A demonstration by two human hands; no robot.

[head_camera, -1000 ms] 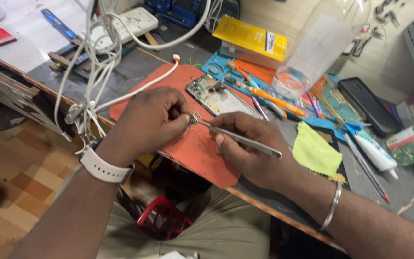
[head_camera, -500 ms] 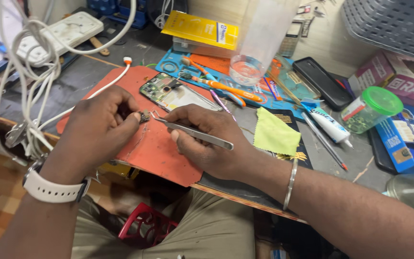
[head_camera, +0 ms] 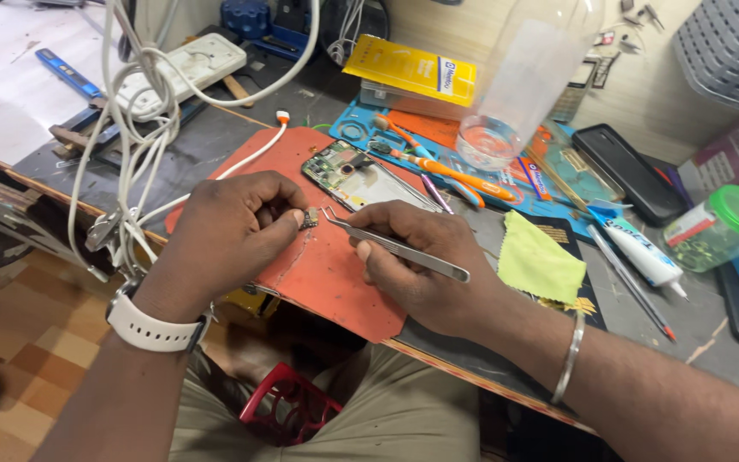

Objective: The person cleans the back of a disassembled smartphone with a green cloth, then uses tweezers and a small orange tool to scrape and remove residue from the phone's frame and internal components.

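The small part [head_camera: 310, 217] pinched in the left hand [head_camera: 231, 233] is too tiny to identify, mostly hidden by fingertips. The right hand [head_camera: 425, 261] covers the tweezers' [head_camera: 391, 244] middle. Beyond the right hand, the clear bottle [head_camera: 523, 81] is cut off by the top edge

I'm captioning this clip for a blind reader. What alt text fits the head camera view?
A person's left hand pinches a small electronic part over a red mat while the right hand holds metal tweezers with tips beside it. Behind lies an opened phone, on a cluttered workbench with white cables, a yellow cloth and a green-lidded jar.
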